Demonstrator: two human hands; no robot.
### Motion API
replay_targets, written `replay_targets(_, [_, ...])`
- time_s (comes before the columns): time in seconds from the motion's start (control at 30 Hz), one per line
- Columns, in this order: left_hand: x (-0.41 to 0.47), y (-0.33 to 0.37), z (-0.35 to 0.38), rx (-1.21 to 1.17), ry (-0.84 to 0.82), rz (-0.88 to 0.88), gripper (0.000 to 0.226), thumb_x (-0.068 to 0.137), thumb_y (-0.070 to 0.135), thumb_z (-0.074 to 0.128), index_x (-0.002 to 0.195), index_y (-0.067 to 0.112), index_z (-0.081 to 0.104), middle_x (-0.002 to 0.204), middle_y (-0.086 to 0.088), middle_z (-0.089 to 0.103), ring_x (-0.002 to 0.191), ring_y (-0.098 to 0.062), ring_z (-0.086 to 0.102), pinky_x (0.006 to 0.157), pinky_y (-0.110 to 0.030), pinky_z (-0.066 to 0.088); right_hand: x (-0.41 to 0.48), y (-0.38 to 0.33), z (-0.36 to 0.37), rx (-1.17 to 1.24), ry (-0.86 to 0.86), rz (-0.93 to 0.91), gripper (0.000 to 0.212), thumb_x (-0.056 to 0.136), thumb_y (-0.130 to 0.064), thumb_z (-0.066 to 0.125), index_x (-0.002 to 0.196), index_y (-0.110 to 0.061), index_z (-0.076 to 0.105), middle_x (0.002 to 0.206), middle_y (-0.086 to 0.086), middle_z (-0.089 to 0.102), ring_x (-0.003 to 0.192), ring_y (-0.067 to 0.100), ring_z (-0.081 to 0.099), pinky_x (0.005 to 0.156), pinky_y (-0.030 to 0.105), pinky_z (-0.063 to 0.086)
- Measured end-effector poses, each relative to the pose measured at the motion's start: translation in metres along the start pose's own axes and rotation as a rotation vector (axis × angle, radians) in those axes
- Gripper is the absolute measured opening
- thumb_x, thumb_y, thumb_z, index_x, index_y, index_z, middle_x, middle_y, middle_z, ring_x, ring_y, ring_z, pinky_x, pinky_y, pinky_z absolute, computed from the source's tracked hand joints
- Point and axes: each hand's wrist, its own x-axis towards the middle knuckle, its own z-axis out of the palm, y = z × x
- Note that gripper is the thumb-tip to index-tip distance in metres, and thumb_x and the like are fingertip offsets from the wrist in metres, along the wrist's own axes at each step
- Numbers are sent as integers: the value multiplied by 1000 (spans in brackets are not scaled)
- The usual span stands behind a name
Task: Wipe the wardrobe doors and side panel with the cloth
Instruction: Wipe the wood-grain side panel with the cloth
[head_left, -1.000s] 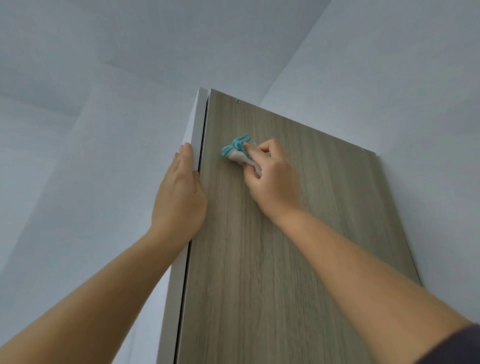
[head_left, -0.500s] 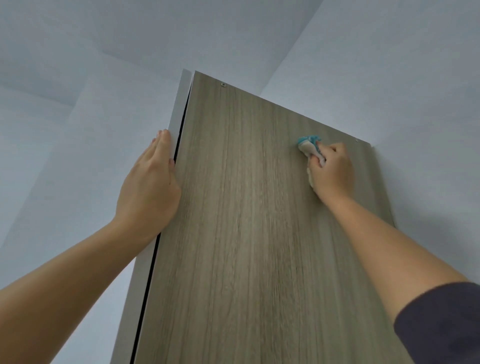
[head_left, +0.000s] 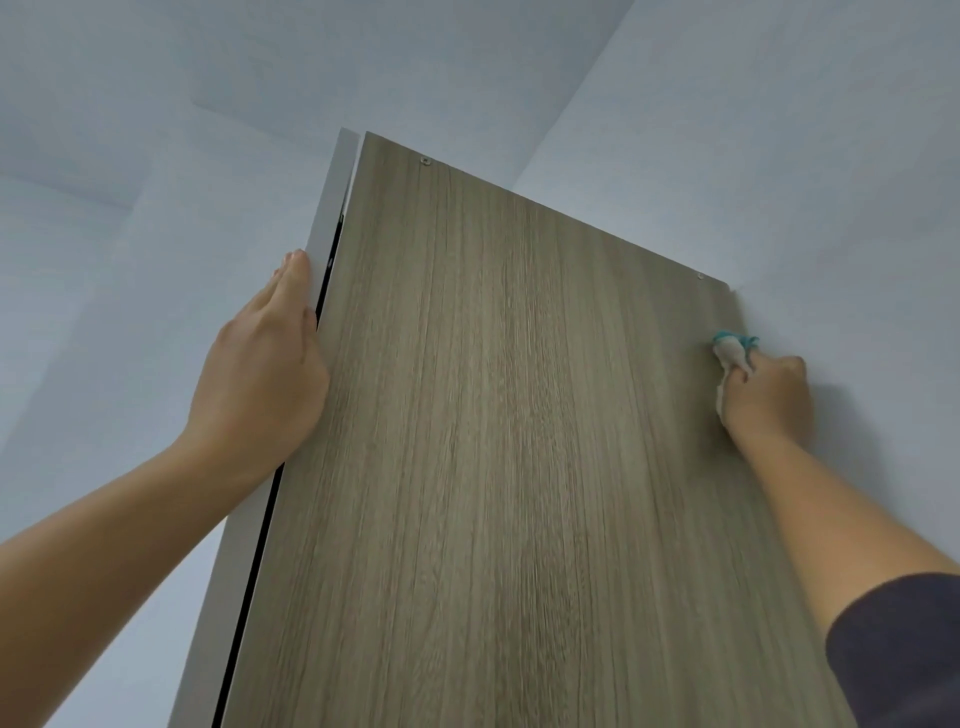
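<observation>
Head camera is looking up at the wood-grain side panel (head_left: 519, 415). Right hand (head_left: 766, 397) is gripping the white-and-teal cloth (head_left: 732, 356), pressing it against the panel's far edge beside the wall (head_left: 831, 182). Left hand (head_left: 262, 364), fingers straight and together, is resting flat on the white door edge (head_left: 324, 228).

The single head-worn camera sits close to the wood-grain side panel (head_left: 493, 415), tilted steeply up along it towards its top edge and the ceiling (head_left: 311, 52). The left forearm (head_left: 104, 571) and right forearm (head_left: 831, 519) enter from the lower corners
</observation>
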Motion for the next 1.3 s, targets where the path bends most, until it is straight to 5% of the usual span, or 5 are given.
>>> replay_targets(0.3, [-2,2,-4,-110,-29,-55,32,101,8,30,132,6,39,131,-22,52,119,-41,45,95,-46,39,-18,17,-4,-54,-10,174,37,95,-25,43,122,-8,61,120,24,49,105,43,56,89,46,47])
replay_targets(0.53, [-2,2,-5,-237,-26,-193,51,104,17,30,154,18,19,160,4,20,147,-10,14,112,-19,10,-48,2,-9,68,-19,245,32,93,-22,45,114,-7,64,114,25,52,93,41,59,83,42,48])
replay_targets(0.77, [-2,4,-10,-380,-69,-225,34,105,16,29,111,40,51,153,2,36,145,-12,23,100,-17,21,-87,-61,-17,197,11,13,21,91,-14,50,101,-1,64,107,21,51,81,32,53,66,29,33])
replay_targets(1.07, [-5,1,-10,-453,-58,-300,47,106,16,25,152,23,27,159,7,21,146,-2,10,108,-13,9,-150,-160,-26,374,66,-369,16,90,-13,55,99,-6,66,92,-1,43,56,1,34,48,16,20])
replay_targets(1.3, [-18,-4,-12,-527,46,-387,47,105,12,26,150,21,31,157,9,27,145,-1,15,108,-12,10,-205,-227,-34,489,10,-619,31,88,-14,61,119,-7,65,98,1,52,69,13,51,55,22,43])
